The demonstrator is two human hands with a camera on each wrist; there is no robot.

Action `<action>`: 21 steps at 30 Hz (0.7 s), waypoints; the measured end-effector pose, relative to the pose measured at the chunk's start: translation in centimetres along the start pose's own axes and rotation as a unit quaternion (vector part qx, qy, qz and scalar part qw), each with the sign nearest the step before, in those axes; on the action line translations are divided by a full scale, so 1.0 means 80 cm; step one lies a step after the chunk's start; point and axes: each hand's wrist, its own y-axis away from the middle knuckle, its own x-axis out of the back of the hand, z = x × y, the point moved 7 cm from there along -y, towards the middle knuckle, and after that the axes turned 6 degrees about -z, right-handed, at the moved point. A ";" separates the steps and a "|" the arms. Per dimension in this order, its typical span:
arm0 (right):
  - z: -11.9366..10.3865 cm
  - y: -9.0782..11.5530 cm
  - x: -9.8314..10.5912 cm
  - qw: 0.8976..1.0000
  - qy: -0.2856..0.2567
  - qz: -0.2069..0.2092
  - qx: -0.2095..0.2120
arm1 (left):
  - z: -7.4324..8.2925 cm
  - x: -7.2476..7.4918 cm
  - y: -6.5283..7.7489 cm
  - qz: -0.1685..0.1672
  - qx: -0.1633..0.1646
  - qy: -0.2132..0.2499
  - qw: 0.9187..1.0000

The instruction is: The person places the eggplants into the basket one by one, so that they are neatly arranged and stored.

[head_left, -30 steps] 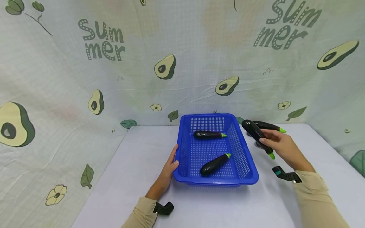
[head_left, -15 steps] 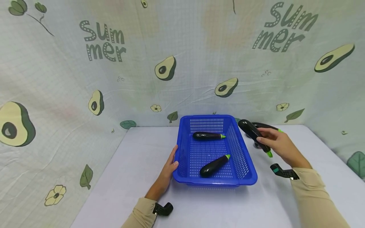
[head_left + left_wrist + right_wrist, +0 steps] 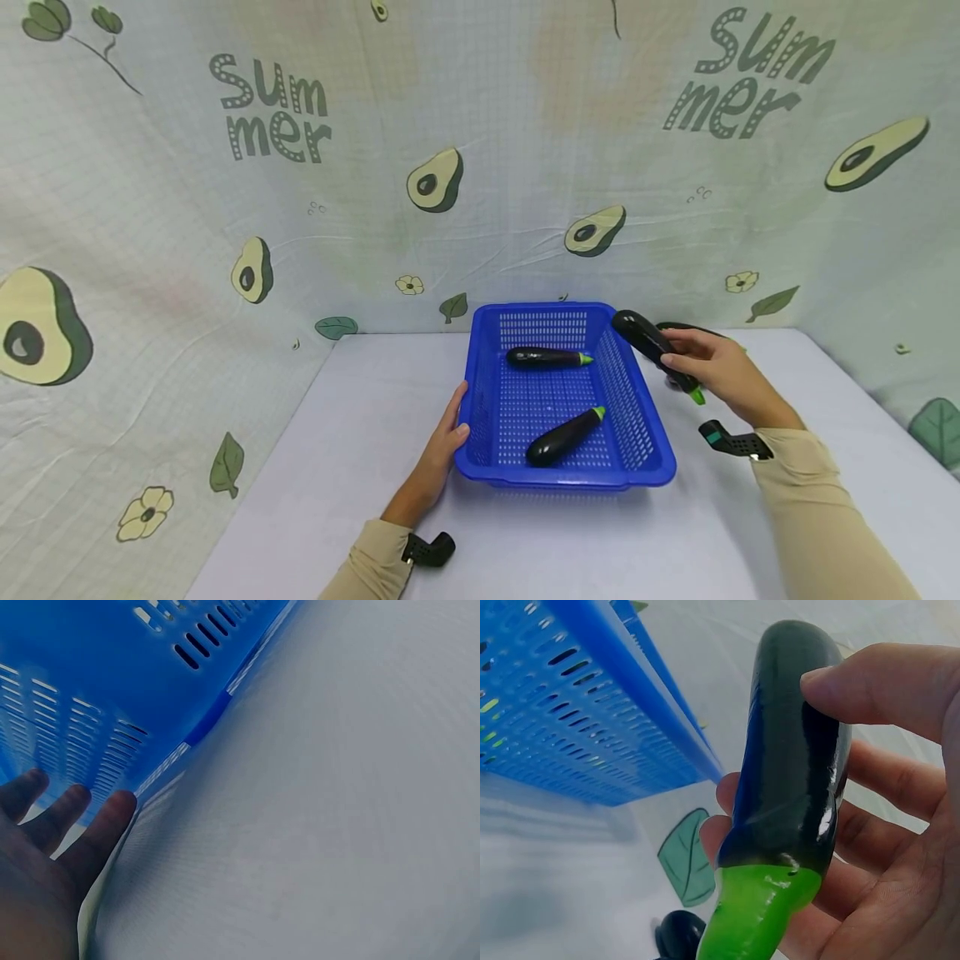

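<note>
A blue perforated plastic basket [image 3: 480,477] sits on the table with one eggplant [image 3: 546,357] at the back of it and another eggplant [image 3: 558,440] nearer the front. My left hand [image 3: 433,460] rests against the basket's left side, its fingers [image 3: 105,829] lying straight along the outer wall in the left wrist view. Just right of the basket, my right hand [image 3: 731,375] grips a glossy dark eggplant [image 3: 787,765] between thumb and fingers, its green stem end pointing down toward me. That eggplant's blunt end overlaps the basket's right rim in the head view.
Behind the right hand, at least one more dark eggplant [image 3: 686,326] lies on the white table [image 3: 360,425], mostly hidden. A dark rounded end [image 3: 681,934] shows low in the right wrist view. A printed cloth [image 3: 517,150] hangs behind the table.
My right hand has moved a little left with its eggplant, toward the basket's right rim. The left hand, the basket and the eggplants inside stay as they were.
</note>
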 end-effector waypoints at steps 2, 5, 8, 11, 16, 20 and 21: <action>-0.001 -0.003 -0.001 1.000 -0.001 -0.005 -0.001 | 0.000 0.000 0.000 -0.001 0.001 0.001 1.000; -0.002 -0.008 -0.005 1.000 -0.002 -0.014 -0.007 | 0.000 -0.001 0.000 -0.003 0.005 0.003 1.000; -0.002 -0.012 -0.009 1.000 -0.001 -0.020 -0.012 | -0.001 -0.001 0.000 -0.001 0.005 0.006 1.000; -0.003 -0.016 -0.012 1.000 0.012 -0.022 -0.012 | -0.002 -0.001 0.000 0.002 0.006 0.009 1.000; -0.005 -0.021 -0.014 0.999 0.040 -0.021 -0.021 | -0.003 -0.001 0.000 0.004 0.005 0.012 1.000; -0.008 -0.025 -0.017 0.998 0.052 -0.025 -0.029 | -0.002 -0.001 -0.001 0.005 0.002 0.011 1.000; -0.009 -0.027 -0.018 0.998 0.054 -0.027 -0.029 | -0.003 0.000 -0.001 0.005 0.002 0.009 1.000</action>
